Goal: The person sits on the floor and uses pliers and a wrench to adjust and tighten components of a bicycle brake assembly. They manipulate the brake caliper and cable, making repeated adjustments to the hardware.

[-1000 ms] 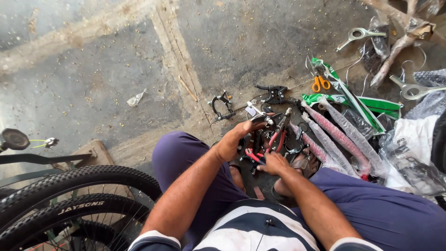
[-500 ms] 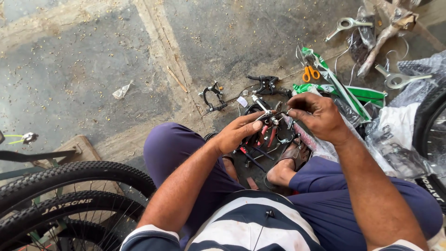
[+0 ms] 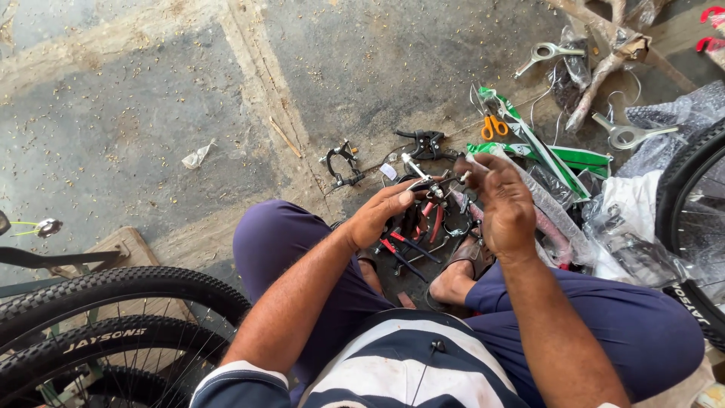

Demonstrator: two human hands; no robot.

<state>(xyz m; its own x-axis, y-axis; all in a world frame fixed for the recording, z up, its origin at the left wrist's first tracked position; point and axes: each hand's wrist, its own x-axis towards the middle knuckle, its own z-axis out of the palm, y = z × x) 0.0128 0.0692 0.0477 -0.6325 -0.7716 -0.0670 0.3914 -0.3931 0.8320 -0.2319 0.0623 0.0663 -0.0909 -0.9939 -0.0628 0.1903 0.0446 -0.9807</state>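
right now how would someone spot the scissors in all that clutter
Start at the person's right hand and look up past it to the green strips on the concrete floor. The scissors lie at their upper end, the only thing with orange handles.

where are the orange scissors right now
In the head view the orange-handled scissors lie on the concrete floor, upper right, against the green-and-white wrapped parts, beyond the right hand.

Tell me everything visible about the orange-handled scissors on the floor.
The scissors are small, with two bright orange loop handles that look like plastic; the blades are hard to make out. They lie flat on the concrete floor, beyond the person's right hand, resting on or against the green and white bicycle frame parts. No hand touches them. A metal spanner lies farther off, apart from them.
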